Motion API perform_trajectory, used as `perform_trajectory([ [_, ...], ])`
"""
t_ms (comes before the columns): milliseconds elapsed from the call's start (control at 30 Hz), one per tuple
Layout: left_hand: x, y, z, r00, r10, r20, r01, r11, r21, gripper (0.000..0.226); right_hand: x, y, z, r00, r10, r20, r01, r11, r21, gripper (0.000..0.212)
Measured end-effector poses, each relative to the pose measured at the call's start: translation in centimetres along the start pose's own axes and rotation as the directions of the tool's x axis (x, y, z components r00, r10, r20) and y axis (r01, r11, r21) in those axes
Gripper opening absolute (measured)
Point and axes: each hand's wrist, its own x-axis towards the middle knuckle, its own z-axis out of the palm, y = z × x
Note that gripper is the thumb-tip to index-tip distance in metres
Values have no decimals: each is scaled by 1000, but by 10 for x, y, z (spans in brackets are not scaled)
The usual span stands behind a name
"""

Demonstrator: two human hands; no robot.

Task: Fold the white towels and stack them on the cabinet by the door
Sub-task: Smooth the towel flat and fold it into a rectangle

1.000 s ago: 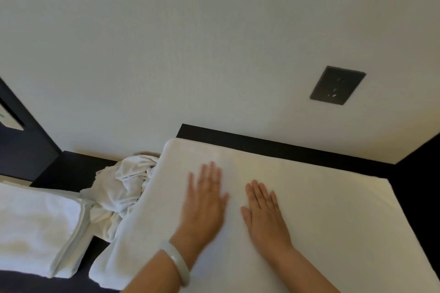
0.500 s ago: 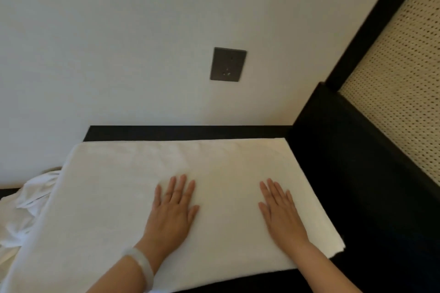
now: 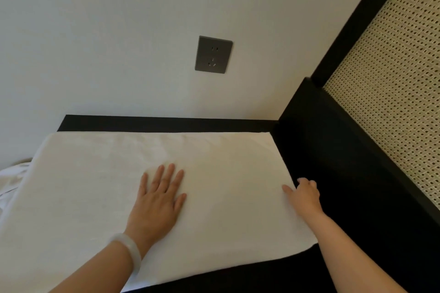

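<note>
The towel [image 3: 95, 185] lies flat on the dark surface [image 3: 166, 123], a broad rectangle. The left hand [image 3: 158, 202] presses its middle, grip open, fingers straight; the right hand [image 3: 306, 194] pinches its right edge in a curled grip. Further folds and stacking seem left; a crumpled cloth [image 3: 12, 178] waits left of the towel. The socket [image 3: 213, 54] above it bears no readable writing.
</note>
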Motion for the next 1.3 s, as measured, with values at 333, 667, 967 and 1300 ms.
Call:
perform_trajectory([
  [333, 0, 1, -5, 999, -13, 34, 13, 1000, -8, 65, 11, 4, -48, 867, -36, 497, -177, 909, 376, 43],
  [667, 0, 1, -4, 999, -15, 37, 15, 1000, -15, 66, -4, 32, -53, 802, -48, 596, -218, 904, 367, 49],
  [967, -1, 0, -7, 995, -4, 102, 12, 997, -76, 71, -48, -25, -74, 866, -267, 423, -33, 813, 582, 44],
  [1300, -15, -12, -66, 833, -447, 327, 368, 5, -930, 29, -148, -167, 9, 659, -571, 489, 366, 812, 455, 38],
])
